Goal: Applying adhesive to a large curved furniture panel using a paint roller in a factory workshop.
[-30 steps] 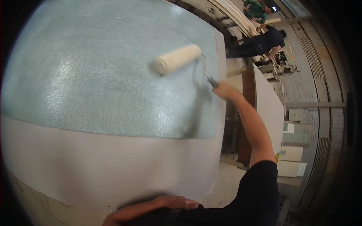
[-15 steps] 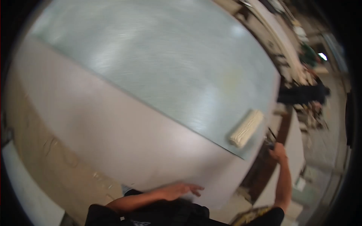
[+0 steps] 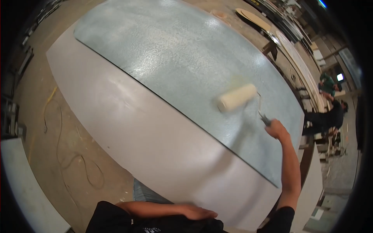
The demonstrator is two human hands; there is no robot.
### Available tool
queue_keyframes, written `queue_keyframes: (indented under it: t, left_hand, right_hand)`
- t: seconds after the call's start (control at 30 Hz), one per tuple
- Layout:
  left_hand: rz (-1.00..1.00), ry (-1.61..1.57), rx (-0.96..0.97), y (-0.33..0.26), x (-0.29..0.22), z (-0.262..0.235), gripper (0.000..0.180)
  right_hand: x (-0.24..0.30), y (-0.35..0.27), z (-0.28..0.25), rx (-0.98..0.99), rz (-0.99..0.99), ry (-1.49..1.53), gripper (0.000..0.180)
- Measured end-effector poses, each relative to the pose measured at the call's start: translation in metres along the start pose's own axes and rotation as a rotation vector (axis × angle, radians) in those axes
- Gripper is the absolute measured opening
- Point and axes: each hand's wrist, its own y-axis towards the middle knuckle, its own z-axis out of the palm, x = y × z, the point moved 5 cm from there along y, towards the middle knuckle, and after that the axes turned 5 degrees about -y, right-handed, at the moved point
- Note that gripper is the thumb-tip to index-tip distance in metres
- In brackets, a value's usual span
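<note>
My right hand (image 3: 276, 129) is closed around the dark handle of a paint roller (image 3: 237, 97). The roller's thick cream sleeve rests on the blue-grey sheet (image 3: 155, 64), which has a wet-looking, mottled sheen. A pale yellowish patch shows on the sheet just behind the sleeve. This sheet lies on a larger, pale grey-pink panel (image 3: 128, 124) whose bare strip faces me. Close to my body, my left hand (image 3: 200, 213) is stretched out at the near edge of the panel, with nothing visible in it.
On the floor to the left lies a thin dark cable (image 3: 83, 161), beside a pale board (image 3: 29, 190) at the lower left. Two people (image 3: 328, 114) work at the far right, near long pale boards (image 3: 297, 58). An oval wooden board (image 3: 253, 19) lies at the back.
The roller has moved left and away from me over the sheet, with my right hand following inward. My left hand has shifted slightly right and nearer my body. The whole view has shifted.
</note>
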Motion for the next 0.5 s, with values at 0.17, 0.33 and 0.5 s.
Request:
queue_keyframes:
  t: [0.17,0.33,0.5]
  left_hand:
    - [-0.06,-0.151,0.251,-0.073,-0.002,0.017,0.066]
    - [-0.107,-0.158,0.412,-0.075,0.024,0.071,0.072]
    - [0.129,0.225,0.816,0.058,0.174,0.199,0.066]
  right_hand:
    - [0.139,0.016,-0.004,0.039,0.222,0.419,0.033]
    - [0.13,-0.004,-0.029,-0.026,0.214,0.342,0.027]
    - [0.163,-0.052,-0.008,-0.168,0.068,0.127,0.047]
